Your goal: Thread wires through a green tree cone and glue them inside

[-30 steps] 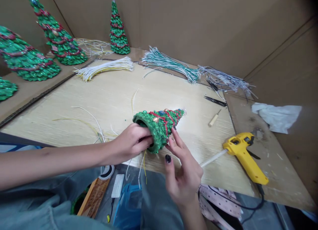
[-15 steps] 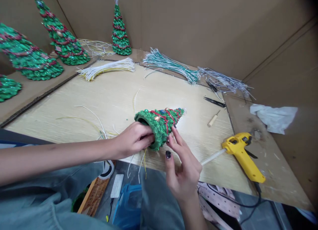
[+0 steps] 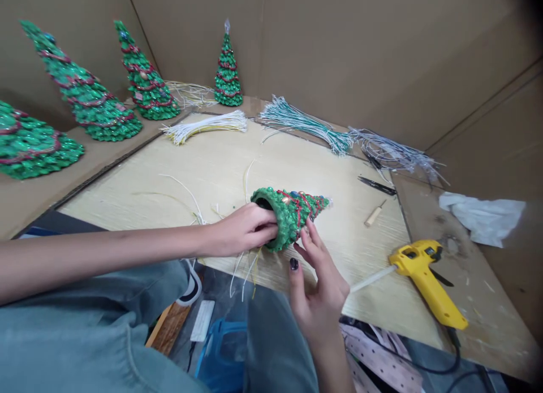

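A small green Christmas tree figure [image 3: 292,215], with red garlands and coloured baubles, lies on its side on the table, its hollow base facing left. My left hand [image 3: 250,226] reaches into that base; its fingers are curled together, and the tips are hidden inside, so what they pinch cannot be made out. My right hand [image 3: 318,274] rests its fingertips against the near side of the tree, thumb standing apart. Thin white and yellow wires [image 3: 244,274] hang over the table edge below the base.
Finished-looking trees [image 3: 99,107] stand at the left and back. Wire bundles, one white-yellow [image 3: 207,125] and one green-white [image 3: 305,124], lie behind. At the right are black snips [image 3: 376,185], a wooden-handled awl [image 3: 375,214], a yellow glue gun [image 3: 424,280] and crumpled white tissue [image 3: 481,215].
The view has swung left, so everything appears further right. My left hand is still in the base and my right fingers still touch the tree.
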`<state>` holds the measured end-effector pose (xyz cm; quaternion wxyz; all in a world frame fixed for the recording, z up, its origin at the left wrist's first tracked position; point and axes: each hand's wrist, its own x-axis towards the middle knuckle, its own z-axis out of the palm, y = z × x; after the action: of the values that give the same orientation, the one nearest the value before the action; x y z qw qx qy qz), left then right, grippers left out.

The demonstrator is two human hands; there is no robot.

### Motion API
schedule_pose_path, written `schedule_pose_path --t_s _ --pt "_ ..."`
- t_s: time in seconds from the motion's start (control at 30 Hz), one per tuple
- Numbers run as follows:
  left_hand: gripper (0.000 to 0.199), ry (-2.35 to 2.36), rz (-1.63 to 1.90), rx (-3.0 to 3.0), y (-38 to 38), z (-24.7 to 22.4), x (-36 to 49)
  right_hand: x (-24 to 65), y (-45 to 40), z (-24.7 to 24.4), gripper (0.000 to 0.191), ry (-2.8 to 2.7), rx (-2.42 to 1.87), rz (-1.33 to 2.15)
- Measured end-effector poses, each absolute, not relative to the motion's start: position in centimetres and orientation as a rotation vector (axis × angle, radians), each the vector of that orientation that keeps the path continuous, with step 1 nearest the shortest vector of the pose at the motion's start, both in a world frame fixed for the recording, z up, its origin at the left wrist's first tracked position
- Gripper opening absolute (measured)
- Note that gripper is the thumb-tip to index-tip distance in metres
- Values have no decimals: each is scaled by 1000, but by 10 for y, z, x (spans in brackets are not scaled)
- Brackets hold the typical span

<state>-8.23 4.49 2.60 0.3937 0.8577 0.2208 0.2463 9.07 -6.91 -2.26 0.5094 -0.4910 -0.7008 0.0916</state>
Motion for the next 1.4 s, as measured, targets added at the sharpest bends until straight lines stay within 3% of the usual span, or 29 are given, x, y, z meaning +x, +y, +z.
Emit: schedule_pose_path --t_s 1.4 --pt "29 584 575 2262 45 25 -80 93 -63 -16 58 -1769 -1164 -3"
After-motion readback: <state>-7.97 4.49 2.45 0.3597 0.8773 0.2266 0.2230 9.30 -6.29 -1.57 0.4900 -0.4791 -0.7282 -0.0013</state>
